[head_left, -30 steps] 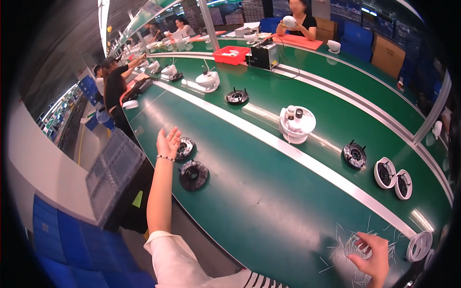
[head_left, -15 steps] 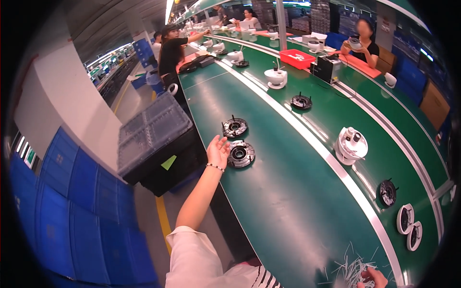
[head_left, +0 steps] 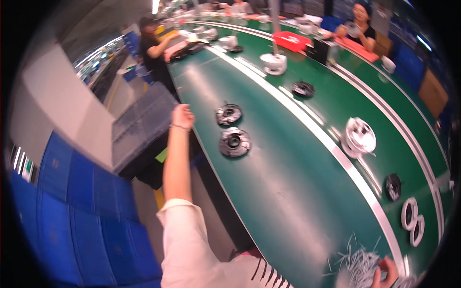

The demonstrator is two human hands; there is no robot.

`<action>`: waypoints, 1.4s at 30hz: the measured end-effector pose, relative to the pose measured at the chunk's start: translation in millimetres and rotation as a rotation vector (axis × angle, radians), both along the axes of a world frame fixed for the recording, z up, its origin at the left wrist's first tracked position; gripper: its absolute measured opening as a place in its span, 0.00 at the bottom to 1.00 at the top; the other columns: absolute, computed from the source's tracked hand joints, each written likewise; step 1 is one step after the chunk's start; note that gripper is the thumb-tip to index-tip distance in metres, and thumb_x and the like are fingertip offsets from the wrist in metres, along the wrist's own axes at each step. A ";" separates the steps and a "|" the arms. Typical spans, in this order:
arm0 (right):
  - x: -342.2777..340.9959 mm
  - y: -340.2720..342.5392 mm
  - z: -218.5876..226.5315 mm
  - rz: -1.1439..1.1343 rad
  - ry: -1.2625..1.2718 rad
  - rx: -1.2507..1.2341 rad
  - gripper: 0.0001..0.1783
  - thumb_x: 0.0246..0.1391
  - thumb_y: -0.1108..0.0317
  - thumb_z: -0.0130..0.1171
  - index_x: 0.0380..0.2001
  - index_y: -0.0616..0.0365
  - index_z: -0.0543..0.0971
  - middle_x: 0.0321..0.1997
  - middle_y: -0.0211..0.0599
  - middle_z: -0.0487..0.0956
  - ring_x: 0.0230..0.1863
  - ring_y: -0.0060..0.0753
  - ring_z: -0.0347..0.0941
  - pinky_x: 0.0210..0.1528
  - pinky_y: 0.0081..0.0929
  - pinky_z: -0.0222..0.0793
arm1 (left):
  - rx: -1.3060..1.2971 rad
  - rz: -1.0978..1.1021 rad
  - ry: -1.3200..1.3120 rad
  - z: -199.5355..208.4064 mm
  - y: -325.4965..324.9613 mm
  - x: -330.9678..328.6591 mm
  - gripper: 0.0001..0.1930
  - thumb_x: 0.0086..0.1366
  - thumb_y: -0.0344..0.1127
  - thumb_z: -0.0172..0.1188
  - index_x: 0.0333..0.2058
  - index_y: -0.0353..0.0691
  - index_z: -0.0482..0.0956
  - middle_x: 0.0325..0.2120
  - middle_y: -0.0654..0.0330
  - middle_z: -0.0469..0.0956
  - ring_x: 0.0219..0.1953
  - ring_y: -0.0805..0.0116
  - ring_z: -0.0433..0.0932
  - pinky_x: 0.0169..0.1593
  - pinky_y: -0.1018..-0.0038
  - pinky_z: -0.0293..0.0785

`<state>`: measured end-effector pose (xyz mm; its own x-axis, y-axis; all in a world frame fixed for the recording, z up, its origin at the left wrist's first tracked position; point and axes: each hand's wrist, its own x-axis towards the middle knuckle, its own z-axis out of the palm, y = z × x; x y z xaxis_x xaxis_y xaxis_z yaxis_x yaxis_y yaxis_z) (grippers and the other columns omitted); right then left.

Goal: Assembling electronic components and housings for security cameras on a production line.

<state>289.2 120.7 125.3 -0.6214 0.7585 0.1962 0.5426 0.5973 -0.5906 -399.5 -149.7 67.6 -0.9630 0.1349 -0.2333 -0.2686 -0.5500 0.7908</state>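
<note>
My left hand [head_left: 183,116] is raised at the left edge of the green work surface, beside the lid of a dark bin. Its fingers look curled into a loose fist, slightly blurred, with nothing seen in them. To its right lie two round black parts with raised rims and a central hole, the farther disc [head_left: 228,114] and the nearer disc [head_left: 235,142]. At the lower right, my right hand [head_left: 387,272] is next to a heap of thin white strips [head_left: 359,267]. Thumb and fingers stand apart; the picture's edge cuts off part of it.
A dark bin with a clear lid [head_left: 144,120] stands left of the bench. Beyond a metal rail [head_left: 331,149] are a white rounded housing [head_left: 359,138], black discs [head_left: 393,187] and white rings [head_left: 409,213]. A red tray [head_left: 292,41] lies farther back. Other people sit or stand along the line.
My left hand has drawn away from the two black discs, up and to the left, and its fingers have curled in. My right hand has shifted slightly right by the strips. The view has turned a little.
</note>
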 end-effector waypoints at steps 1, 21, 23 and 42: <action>12.7 6.6 -17.4 -0.070 0.149 0.143 0.21 0.34 0.71 0.60 0.37 0.63 0.72 0.28 0.37 0.74 0.27 0.27 0.68 0.31 0.19 0.63 | 0.021 -0.094 0.058 -0.5 1.8 -15.7 0.12 0.50 0.29 0.49 0.12 0.48 0.59 0.07 0.72 0.55 0.07 0.82 0.55 0.09 0.85 0.52; 193.5 49.5 -72.3 -1.030 -0.267 0.433 0.13 0.32 0.73 0.60 0.28 0.59 0.76 0.35 0.40 0.73 0.41 0.41 0.66 0.45 0.31 0.62 | -0.079 -0.764 1.409 89.0 365.7 388.0 0.15 0.56 0.25 0.46 0.44 0.37 0.67 0.27 0.64 0.71 0.24 0.83 0.69 0.21 0.90 0.62; 217.9 55.7 -86.7 -1.053 -0.318 0.520 0.10 0.33 0.75 0.58 0.25 0.58 0.76 0.33 0.38 0.73 0.38 0.41 0.67 0.42 0.31 0.62 | -0.155 -1.054 1.569 62.7 418.7 457.7 0.15 0.54 0.26 0.50 0.42 0.37 0.69 0.30 0.62 0.73 0.33 0.77 0.72 0.29 0.84 0.68; 332.2 176.6 -41.7 -1.049 -0.637 0.431 0.10 0.36 0.72 0.53 0.28 0.60 0.75 0.29 0.45 0.74 0.34 0.43 0.70 0.35 0.32 0.64 | -0.803 -1.438 1.589 -85.4 562.4 531.9 0.18 0.41 0.42 0.62 0.33 0.41 0.76 0.28 0.52 0.76 0.33 0.60 0.75 0.39 0.70 0.71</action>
